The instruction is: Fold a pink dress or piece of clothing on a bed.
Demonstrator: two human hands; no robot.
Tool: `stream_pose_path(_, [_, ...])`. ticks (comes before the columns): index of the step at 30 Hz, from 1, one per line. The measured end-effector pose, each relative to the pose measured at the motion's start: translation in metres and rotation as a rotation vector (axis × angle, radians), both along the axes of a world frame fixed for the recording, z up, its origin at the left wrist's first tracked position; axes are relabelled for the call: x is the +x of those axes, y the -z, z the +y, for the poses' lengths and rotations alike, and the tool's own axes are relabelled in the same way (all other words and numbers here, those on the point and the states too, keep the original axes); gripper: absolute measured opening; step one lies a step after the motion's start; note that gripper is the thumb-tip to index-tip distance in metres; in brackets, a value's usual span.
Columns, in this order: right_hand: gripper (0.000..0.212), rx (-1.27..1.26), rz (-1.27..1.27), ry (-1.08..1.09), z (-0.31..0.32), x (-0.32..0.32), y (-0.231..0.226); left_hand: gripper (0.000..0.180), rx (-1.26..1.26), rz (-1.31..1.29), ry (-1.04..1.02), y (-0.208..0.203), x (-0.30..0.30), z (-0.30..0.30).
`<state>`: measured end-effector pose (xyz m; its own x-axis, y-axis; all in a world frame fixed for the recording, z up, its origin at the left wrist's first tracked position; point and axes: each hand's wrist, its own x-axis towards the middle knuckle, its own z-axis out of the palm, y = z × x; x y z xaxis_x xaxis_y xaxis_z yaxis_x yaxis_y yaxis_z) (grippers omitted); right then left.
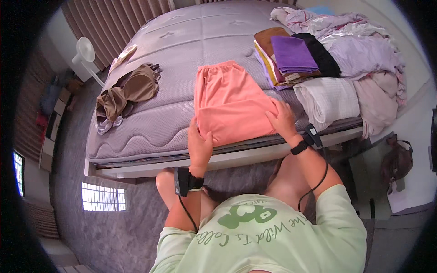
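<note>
A pair of salmon-pink pants [230, 91] with a gathered elastic waistband lies on the mattress in front of me. Its waistband points away from me, and the near part is folded up over the rest. At the near left corner of the pants, my left hand [199, 143] touches the edge, thumb apart from the fingers. On the right edge of the folded part rests my right hand [283, 120], its fingers stretched and its thumb spread on the cloth. Neither hand visibly grips the fabric. Black straps with small boxes and cables circle both wrists.
On the bed [177, 50], a brown bra [136, 84] lies to the left. A stack of folded clothes [296, 54], a folded white cloth [327, 100] and rumpled bedding [364, 54] are at the right. A white fan [85, 50] stands beyond the left edge.
</note>
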<state>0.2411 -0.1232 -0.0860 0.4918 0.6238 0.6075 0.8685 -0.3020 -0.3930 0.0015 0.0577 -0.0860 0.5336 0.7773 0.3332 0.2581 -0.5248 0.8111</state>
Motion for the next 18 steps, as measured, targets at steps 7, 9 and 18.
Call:
stream_pose_path(7, [0.044,0.087,-0.014,0.034,0.007,0.006,0.002,0.049,-0.159,-0.043,0.096,0.002,-0.011,0.003])
stream_pose_path(9, [0.042,0.145,-0.033,0.07,-0.002,0.014,0.008,0.048,-0.159,-0.049,0.105,0.003,-0.014,0.001])
stream_pose_path(18, [0.025,0.173,0.382,0.06,-0.018,0.006,-0.001,0.046,-0.158,-0.017,0.063,0.005,-0.015,-0.002])
